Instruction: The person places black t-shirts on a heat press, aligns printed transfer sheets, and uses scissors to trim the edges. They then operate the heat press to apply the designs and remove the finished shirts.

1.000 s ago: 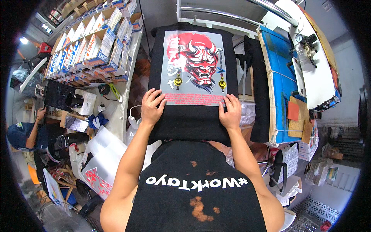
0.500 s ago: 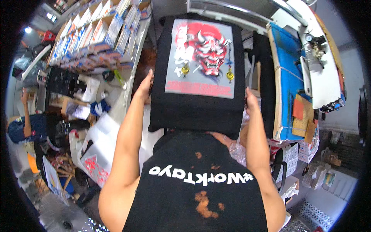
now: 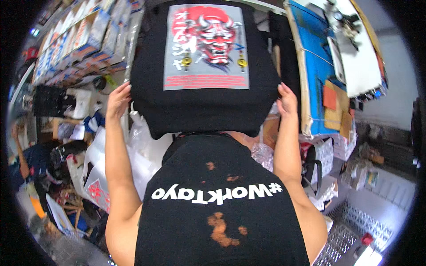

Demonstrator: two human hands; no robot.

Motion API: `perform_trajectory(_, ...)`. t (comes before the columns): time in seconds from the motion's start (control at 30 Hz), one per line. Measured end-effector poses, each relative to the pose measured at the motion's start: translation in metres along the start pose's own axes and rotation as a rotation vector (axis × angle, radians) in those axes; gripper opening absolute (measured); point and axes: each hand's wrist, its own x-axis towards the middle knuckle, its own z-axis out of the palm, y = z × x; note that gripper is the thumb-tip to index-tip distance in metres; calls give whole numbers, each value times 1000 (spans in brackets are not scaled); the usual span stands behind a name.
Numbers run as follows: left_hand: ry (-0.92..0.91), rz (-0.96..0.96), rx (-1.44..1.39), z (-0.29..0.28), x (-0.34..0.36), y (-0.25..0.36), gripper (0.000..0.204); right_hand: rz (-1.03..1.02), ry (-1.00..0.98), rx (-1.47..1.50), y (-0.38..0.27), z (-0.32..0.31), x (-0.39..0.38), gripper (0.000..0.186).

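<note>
A black T-shirt [image 3: 204, 111] lies spread in front of me, bearing a grey rectangular sheet [image 3: 173, 80] with a red horned demon-mask design and lettering. My left hand [image 3: 120, 98] is closed at the shirt's left edge, pinching the fabric. On the opposite side, my right hand [image 3: 286, 97] grips the right edge, fingertips curled against the cloth. What supports the shirt is mostly hidden beneath it.
Stacked cartons [image 3: 75, 44] fill the upper left. A blue padded board [image 3: 317, 53] and white machine [image 3: 359, 71] with a gauge stand right. Plastic sheets [image 3: 140, 146] lie below left. A co-worker's arm [image 3: 20, 150] shows at far left; a chair [image 3: 313, 170] stands lower right.
My hands moved from the print's lower corners outward and up to the shirt's side edges and closed on them. The shirt now appears higher in the view. The co-worker's arm shifted.
</note>
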Motion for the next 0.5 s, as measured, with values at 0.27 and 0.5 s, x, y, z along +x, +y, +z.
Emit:
perform_trajectory(0.27,-8,10,-56,-9,1,-4,35,-30,-18,115,-20,18,-29,35)
perform_trajectory(0.5,-26,24,-33,-3,-1,-6,47,-94,-43,28,-2,-6,-3,35)
